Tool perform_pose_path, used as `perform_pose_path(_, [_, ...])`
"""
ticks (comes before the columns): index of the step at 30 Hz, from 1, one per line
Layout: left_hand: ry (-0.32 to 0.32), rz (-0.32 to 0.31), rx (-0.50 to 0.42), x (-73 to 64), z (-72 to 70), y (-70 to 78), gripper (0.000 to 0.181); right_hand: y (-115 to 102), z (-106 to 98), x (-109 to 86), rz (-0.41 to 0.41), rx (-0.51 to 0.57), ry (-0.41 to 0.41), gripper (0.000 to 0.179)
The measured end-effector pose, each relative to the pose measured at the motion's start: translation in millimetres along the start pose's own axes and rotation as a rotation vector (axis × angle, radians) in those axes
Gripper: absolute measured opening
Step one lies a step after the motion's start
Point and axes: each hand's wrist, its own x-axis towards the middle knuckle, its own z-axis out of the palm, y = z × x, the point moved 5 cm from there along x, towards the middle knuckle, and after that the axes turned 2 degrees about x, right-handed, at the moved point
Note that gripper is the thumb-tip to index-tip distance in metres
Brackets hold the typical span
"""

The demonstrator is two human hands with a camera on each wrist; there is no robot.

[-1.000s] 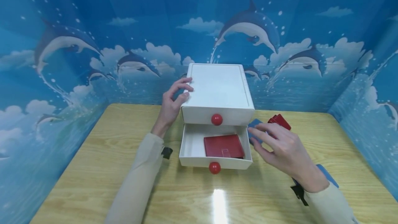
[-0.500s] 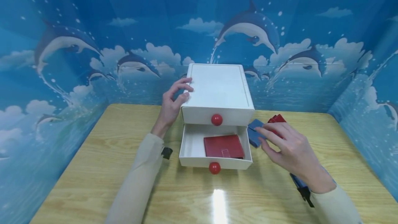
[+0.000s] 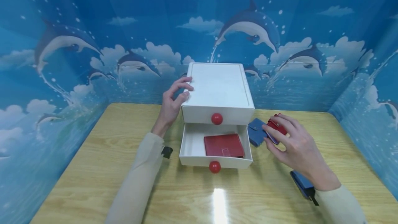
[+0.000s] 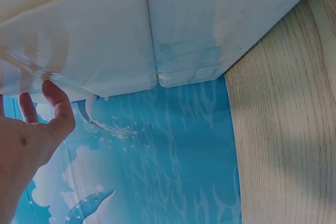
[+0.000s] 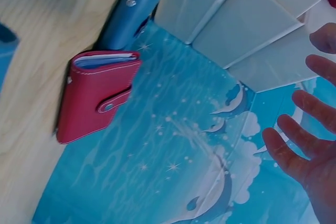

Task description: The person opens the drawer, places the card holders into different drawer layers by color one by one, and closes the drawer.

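Note:
My left hand (image 3: 171, 104) rests on the left side of a white two-drawer box (image 3: 219, 85), fingertips at its top edge. The lower drawer (image 3: 192, 142) is pulled out, and a red wallet (image 3: 222, 144) lies inside it. To the right of the box, my right hand (image 3: 296, 151) hovers with loosely bent, spread fingers over a small red snap wallet (image 5: 100, 98), which it partly hides in the head view. In the right wrist view that hand holds nothing and is apart from the wallets. A blue snap wallet (image 3: 256, 134) lies between the red one and the box.
Another blue wallet (image 3: 302, 182) lies nearer the front, beside my right wrist, partly covered by its black strap. Red knobs (image 3: 216, 119) stick out from the drawer fronts. A blue dolphin-print backdrop (image 3: 140, 37) closes off the back and sides of the wooden table (image 3: 112, 148).
My right hand has moved rightward, away from the open drawer and the blue wallet, to over the small red wallet. The blue wallets show more now. My left hand has stayed in place.

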Motion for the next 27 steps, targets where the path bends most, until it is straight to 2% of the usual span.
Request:
perform_pose_path(13, [-0.002, 0.018, -0.007, 1.4, 0.0, 0.6, 0.027, 18, 9, -8.6, 0.029, -0.023, -0.002, 0.071])
perform_pose_path(27, [-0.01, 0.024, -0.018, 0.2, -0.5, -0.3, 0.026, 33, 22, -20.1, 0.089, -0.036, -0.112, 0.077])
